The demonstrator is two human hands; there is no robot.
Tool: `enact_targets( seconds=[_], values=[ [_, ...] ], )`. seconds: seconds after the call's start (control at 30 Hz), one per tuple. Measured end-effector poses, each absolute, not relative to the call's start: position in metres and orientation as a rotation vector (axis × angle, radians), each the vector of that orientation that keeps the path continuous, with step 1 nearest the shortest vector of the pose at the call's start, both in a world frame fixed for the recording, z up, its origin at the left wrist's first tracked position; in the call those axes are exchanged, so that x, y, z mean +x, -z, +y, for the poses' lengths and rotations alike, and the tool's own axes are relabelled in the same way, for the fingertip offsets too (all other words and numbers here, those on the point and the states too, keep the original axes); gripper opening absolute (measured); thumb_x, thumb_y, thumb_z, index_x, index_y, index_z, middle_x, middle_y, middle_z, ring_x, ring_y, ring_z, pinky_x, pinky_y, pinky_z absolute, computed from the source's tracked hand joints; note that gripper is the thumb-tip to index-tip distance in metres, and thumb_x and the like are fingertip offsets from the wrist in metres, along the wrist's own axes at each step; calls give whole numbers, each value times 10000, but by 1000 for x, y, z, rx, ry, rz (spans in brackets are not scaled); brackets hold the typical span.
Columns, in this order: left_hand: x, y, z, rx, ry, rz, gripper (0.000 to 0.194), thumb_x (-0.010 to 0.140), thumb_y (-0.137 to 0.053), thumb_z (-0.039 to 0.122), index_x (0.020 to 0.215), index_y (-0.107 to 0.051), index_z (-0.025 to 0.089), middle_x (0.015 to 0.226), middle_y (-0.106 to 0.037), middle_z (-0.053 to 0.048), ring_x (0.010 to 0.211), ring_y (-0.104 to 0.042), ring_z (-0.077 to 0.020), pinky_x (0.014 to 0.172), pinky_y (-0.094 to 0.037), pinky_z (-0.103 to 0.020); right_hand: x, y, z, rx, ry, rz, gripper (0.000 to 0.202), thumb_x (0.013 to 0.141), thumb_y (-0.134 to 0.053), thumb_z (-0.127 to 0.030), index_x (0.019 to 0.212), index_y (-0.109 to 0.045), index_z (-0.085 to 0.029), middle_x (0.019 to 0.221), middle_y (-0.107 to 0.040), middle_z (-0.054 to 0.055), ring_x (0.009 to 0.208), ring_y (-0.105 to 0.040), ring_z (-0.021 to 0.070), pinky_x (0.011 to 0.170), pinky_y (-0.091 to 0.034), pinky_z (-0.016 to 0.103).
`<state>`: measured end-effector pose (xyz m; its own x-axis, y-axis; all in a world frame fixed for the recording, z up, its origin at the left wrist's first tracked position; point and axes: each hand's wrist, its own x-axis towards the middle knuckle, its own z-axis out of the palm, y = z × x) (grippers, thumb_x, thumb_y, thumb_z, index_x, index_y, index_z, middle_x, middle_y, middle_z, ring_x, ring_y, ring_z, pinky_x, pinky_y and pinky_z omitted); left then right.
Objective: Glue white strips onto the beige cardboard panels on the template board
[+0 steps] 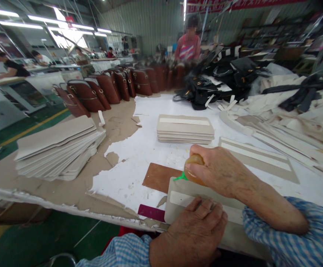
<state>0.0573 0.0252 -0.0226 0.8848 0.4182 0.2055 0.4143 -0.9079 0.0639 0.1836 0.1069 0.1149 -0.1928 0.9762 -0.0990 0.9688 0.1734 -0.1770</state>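
Observation:
My right hand (222, 170) is wrapped round a yellowish squeeze bottle (192, 171) with a green nozzle (181, 177). The nozzle points down at the top left corner of a beige panel (210, 191). Lying flat on that panel, my left hand (196, 230) presses near its front edge, with the fingers stretched out. A white strip (179, 199) runs along the panel and passes partly under my left fingers. Partly beneath the panel's left end lies a brown leather-like piece (157, 177), and a purple strip (151, 213) is beside it.
A neat stack of beige panels (185, 129) stands ahead, and a fanned pile (55, 148) lies left. Another panel (261, 159) is at right. Brown bags (105, 89), black bags (222, 79) and pale scraps (297, 122) line the back. A person (188, 44) stands beyond the table.

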Motion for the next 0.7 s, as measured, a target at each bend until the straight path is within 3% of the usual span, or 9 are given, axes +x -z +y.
enact_targets(
  seconds=[0.23, 0.7],
  values=[
    [57, 20, 26, 3035, -341, 673, 606, 1108, -468, 477, 1539, -463, 51, 1575, -524, -120, 1456, -445, -302, 1279, -288, -435, 189, -116, 106, -2018, -298, -2362, 94, 958, -588, -205, 869, -572, -229, 616, -526, -15, 601, -469, 189, 586, -251, 315],
    [57, 11, 28, 3014, -309, 654, 634, 1082, -543, 474, 1530, -460, 34, 1569, -533, -145, 1443, -456, -311, 1264, -311, -430, 208, -115, 105, -2041, -319, -2319, 113, 928, -567, -246, 818, -553, -232, 619, -582, -7, 590, -508, 180, 580, -253, 314]
  ],
)
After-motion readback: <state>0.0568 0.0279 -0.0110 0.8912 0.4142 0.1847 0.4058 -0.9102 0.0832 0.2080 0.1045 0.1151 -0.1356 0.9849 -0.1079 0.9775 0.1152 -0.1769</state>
